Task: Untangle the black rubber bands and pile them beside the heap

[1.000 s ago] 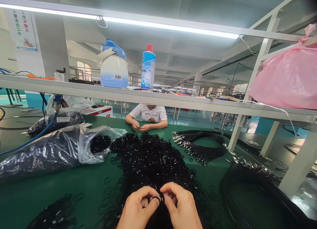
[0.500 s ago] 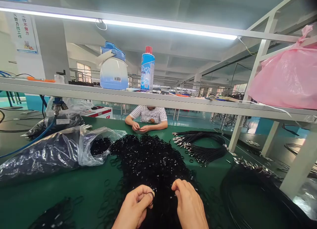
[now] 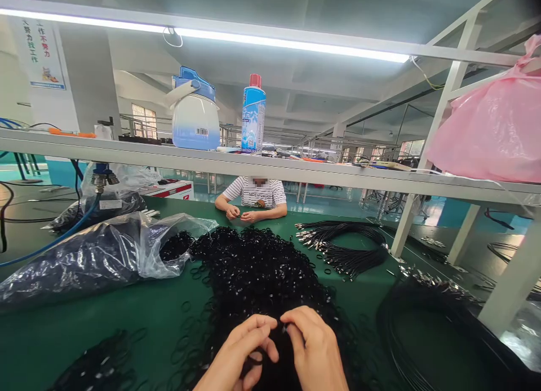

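My left hand [image 3: 243, 349] is above the heap of small black rings [image 3: 262, 267], thumb and forefinger together and the other fingers curled. A black ring [image 3: 256, 356] shows within those curled fingers. Close by on the right, my right hand [image 3: 316, 346] is closed in a pinch, its fingertips almost touching those of the left. A tiny dark bit with a pale spot shows at the right fingertips, too small to name. Many rings in the heap carry small white glints. A smaller pile of black rings [image 3: 95, 365] lies at the lower left.
A clear plastic bag [image 3: 93, 256] of black rings lies open on the left. Coiled black cables [image 3: 359, 247] and a larger bundle [image 3: 393, 329] lie right. Across the green table [image 3: 160, 318] sits a person [image 3: 260, 194]. A shelf [image 3: 296, 167] spans above, holding a jug, spray can and pink bag.
My right hand has moved left and my left hand slightly right, so their fingertips now nearly meet. The left fingers have loosened and show a ring. The person opposite has shifted their hands slightly.
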Demonstrator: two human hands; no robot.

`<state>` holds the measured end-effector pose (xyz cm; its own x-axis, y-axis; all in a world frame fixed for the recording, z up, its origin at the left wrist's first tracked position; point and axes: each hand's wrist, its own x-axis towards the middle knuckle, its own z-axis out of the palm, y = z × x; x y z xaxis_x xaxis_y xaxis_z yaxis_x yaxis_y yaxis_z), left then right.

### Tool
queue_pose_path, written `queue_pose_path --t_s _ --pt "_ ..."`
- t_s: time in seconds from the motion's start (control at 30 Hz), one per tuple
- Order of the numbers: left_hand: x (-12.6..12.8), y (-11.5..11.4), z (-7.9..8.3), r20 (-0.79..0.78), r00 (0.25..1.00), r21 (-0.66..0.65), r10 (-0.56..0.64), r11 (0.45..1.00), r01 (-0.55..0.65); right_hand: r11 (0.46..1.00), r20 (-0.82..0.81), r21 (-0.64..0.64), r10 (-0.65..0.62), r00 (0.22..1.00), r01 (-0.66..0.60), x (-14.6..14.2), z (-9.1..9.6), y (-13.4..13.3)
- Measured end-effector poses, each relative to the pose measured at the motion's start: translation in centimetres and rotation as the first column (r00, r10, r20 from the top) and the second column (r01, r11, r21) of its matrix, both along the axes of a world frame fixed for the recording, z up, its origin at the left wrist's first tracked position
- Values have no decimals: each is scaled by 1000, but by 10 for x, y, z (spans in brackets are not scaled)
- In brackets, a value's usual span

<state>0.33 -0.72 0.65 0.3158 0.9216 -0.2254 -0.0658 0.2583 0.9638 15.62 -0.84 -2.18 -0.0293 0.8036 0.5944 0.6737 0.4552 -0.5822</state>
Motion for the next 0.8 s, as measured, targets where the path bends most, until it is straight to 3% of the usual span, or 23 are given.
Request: queue_pose_path --t_s 0.1,0.2,0.3,0.4,0.47,0.6,0.67,0.8 --pt "2 -3 1 21 997 -30 72 997 -71 998 80 36 -54 995 52 1 5 -3" --pt "4 -6 2 25 996 -36 85 996 -84 994 98 -54 101 990 -96 -12 11 -11" --pt "4 -8 3 -28 996 -46 79 996 -80 985 119 -113 147 982 -134 -27 11 -16" --pt "2 -8 3 -79 996 -17 52 998 -53 992 144 -101 91 985 -77 -26 5 -14" --pt "1 -8 3 -54 996 7 67 998 -67 996 190 -82 -14 982 31 -16 1 -9" --pt "0 -5 3 39 994 -22 100 995 -100 990 265 53 -143 954 134 -1 2 -4" --pt "0 -4 1 76 992 -48 103 994 -100 995 227 83 -77 971 59 -6 6 -7" --pt "1 -1 -4 115 991 -86 69 995 -59 986 114 -34 165 980 -163 -28 7 -15"
